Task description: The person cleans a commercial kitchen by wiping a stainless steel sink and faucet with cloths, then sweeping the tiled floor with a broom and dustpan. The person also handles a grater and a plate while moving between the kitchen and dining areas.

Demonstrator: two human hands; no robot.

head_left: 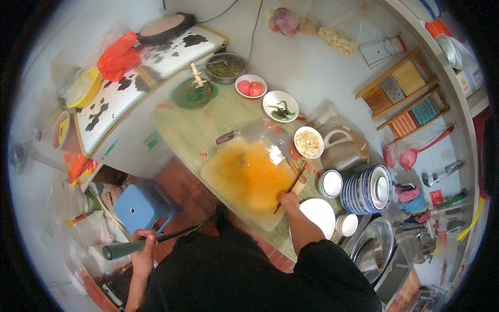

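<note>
My left hand (143,249) is closed around a dark green handle (121,250) at the lower left. A thin dark shaft runs from it towards my body, and what sits at its far end is hidden or too dark to tell. My right hand (290,201) has its fingers on a pair of dark chopsticks (297,178) at the right edge of the cutting board (222,191). An orange-yellow patch covers much of the board, and a cleaver (226,137) with a dark handle lies along its far side. Beside my right forearm is a white plate (317,216).
Bowls of tomatoes (250,88), green peppers (280,106) and garlic (308,142) line the table's back. An electric kettle (345,150), stacked blue-rimmed bowls (364,191) and a metal basin (372,247) stand right. A blue stool (138,206) stands left; a chest freezer (128,93) is behind.
</note>
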